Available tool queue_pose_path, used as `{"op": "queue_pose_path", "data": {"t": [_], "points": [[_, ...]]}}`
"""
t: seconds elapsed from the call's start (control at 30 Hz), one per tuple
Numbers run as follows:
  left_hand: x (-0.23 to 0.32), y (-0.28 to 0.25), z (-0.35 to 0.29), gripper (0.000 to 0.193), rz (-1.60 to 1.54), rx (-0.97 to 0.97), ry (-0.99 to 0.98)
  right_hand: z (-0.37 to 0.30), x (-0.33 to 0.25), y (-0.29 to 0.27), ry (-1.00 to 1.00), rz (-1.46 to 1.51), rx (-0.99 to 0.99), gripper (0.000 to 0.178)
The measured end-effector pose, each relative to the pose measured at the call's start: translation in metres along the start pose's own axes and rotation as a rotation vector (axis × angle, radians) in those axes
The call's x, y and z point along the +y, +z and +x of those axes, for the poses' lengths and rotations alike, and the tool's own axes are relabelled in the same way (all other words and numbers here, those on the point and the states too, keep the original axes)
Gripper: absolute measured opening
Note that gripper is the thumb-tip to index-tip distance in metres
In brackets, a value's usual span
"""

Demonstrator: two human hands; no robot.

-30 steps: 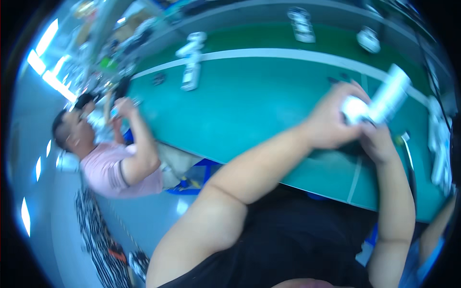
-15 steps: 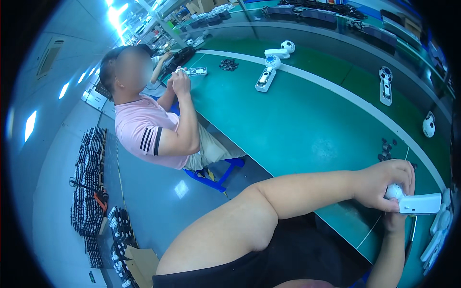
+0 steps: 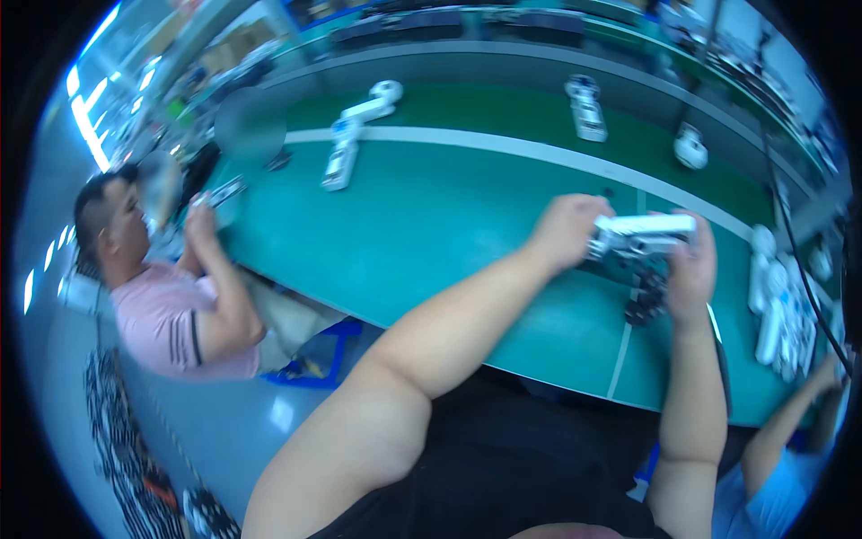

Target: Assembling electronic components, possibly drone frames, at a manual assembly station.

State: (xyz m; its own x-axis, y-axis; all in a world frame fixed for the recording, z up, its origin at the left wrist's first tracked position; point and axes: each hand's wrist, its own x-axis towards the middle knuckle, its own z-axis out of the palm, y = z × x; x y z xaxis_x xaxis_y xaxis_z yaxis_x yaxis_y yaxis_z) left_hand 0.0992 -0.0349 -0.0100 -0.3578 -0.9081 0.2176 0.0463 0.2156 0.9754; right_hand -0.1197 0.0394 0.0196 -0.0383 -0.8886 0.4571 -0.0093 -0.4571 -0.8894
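Observation:
Above the green table, both my hands hold one white device with a long narrow body and a rounder end. My left hand is closed round the end at the left. My right hand grips the other end, fingers behind it. Motion blurs the details of the device. Below it and beside my right wrist lies a cluster of small dark parts.
Similar white units stand at left, at the back and in a pile at right. A co-worker in a pink shirt holds one. Another person's blue sleeve shows lower right, near a black cable.
The view has swung to the right, so the table things sit further left. My hands have raised the device away from the right edge, and my right hand now shows clearly.

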Motion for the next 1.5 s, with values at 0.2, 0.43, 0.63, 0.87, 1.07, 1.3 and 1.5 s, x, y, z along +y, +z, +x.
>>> {"op": "queue_pose_path", "data": {"t": [0.2, 0.43, 0.63, 0.87, 1.07, 1.3, 1.5], "points": [[0.023, -0.004, -0.01, 0.045, -0.446, 0.056, -0.228, 0.031, -0.067, 0.004, 0.383, -0.468, 0.028, 0.037], [0.005, -0.002, -0.001, 0.042, -0.218, 0.077, -0.101, 0.11, 0.008, -0.049, -0.184, -0.974, 0.235, 0.051], [0.002, -0.003, 0.002, 0.035, -0.104, 0.051, -0.125, 0.059, 0.001, -0.063, 0.092, -1.118, -0.033, 0.053], [0.002, 0.001, 0.006, 0.026, 0.004, 0.066, -0.117, 0.032, -0.052, -0.18, 0.183, -1.732, 0.199, 0.054], [0.002, 0.004, 0.005, 0.027, -0.054, 0.041, -0.097, 0.014, -0.063, -0.2, 0.363, -1.84, 0.093, 0.054], [0.023, -0.001, -0.006, 0.041, -0.502, -0.243, -0.226, 0.03, -0.103, -0.049, -0.036, -0.738, -0.008, 0.048], [0.018, -0.02, -0.005, 0.052, -0.771, -0.664, -0.411, 0.029, -0.009, 0.025, 0.02, -0.017, -0.035, 0.042]]}}
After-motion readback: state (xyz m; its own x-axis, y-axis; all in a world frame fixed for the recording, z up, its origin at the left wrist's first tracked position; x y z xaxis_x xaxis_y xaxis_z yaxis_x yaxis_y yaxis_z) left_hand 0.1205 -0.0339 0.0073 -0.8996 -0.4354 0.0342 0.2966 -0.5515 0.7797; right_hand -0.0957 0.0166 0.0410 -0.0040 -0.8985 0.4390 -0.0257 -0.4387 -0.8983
